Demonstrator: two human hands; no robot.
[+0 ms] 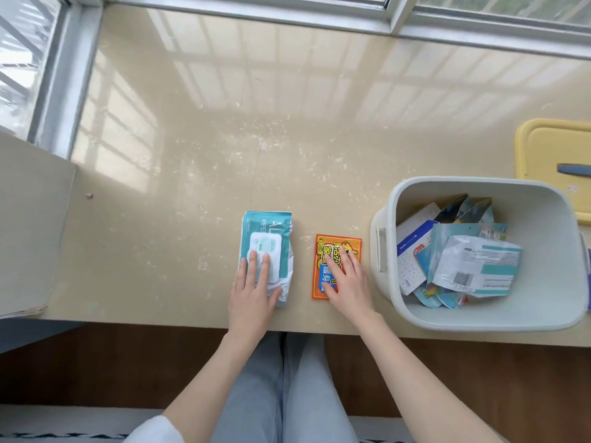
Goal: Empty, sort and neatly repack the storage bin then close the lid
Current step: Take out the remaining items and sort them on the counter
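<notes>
A pale storage bin stands open at the right of the beige ledge, with several packets and pouches heaped inside. Its yellow lid lies flat behind it, at the right edge of view. A teal pack of wet wipes lies on the ledge left of the bin. My left hand rests flat on its near end, fingers spread. To its right lies an orange and red flat packet. My right hand presses flat on it, fingers apart, gripping nothing.
The beige ledge runs back to window frames at the rear and left. A raised beige block borders the left side. The ledge's front edge is just below my wrists, with my knees under it.
</notes>
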